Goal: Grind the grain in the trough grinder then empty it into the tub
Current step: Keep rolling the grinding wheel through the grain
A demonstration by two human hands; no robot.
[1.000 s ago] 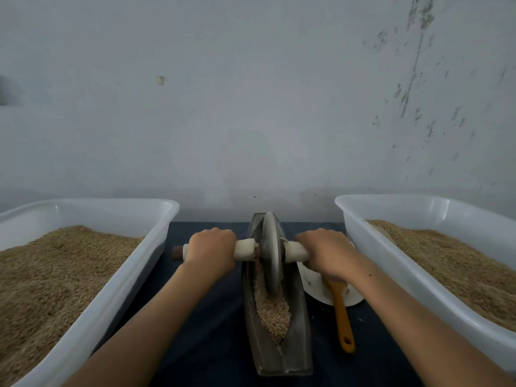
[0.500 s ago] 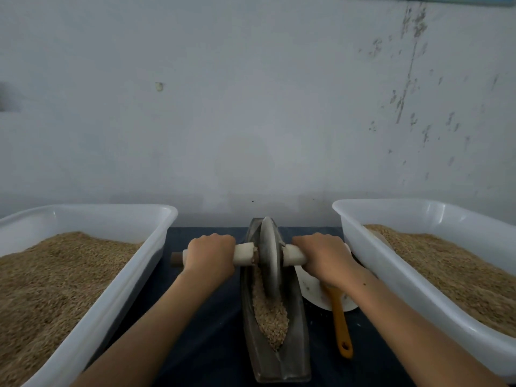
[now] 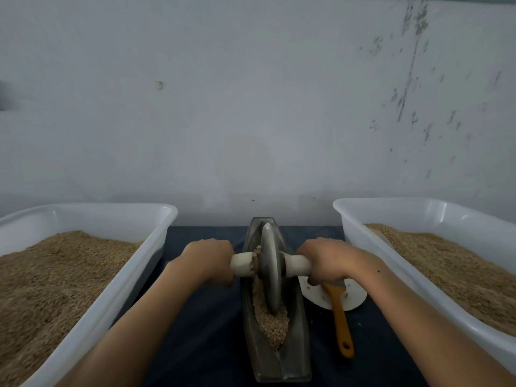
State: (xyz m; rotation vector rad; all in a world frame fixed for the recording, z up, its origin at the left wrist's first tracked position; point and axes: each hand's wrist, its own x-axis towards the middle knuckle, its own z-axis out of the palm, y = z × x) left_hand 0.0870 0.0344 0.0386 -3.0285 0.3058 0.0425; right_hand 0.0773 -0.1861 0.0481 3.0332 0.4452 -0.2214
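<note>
Left hand [image 3: 208,259] and right hand [image 3: 325,259] wrapped round the axle handle [image 3: 241,264] either side of the grinding wheel [image 3: 270,268]. Trough grinder [image 3: 279,361] long axis straight away from the body, grain [image 3: 272,322] piled toward the near end. Rolling stroke along that axis, equal reach for both hands.

The trough grinder [image 3: 275,353] runs down the middle of the frame on the dark counter [image 3: 201,325]. White tubs wall it in: the left tub [image 3: 134,269] and the right tub [image 3: 363,247]. A bare lane of counter lies at centre left. At centre right, a white plate [image 3: 354,298] and an orange-handled brush [image 3: 342,322] crowd the lane. The wall [image 3: 251,107] closes the top.
</note>
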